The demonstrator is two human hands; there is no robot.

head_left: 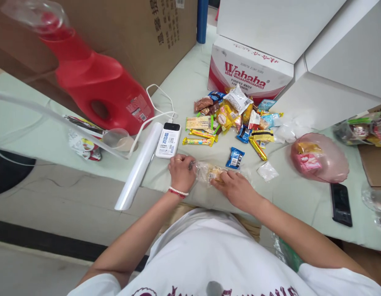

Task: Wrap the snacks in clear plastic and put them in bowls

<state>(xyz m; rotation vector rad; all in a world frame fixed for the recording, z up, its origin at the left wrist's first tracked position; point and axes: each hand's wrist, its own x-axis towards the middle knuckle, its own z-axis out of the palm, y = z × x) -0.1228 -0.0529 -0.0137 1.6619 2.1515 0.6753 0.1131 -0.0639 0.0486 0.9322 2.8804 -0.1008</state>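
This looked like a crowded indoor room, maybe a home or a small store room, but it was hard to tell which. A big brown box (122,45) stood at eleven o'clock, a red jug (101,78) at ten, and a Wahaha water box (249,76) at one. Wrapped snacks (226,116) lay heaped on the table (187,88) at two, and floor tiles (82,201) showed at eight

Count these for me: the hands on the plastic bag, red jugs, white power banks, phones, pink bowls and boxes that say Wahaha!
Hands: 2 (left hand, right hand)
Red jug: 1
White power bank: 1
Black smartphone: 1
Pink bowl: 1
Wahaha box: 1
Total: 7
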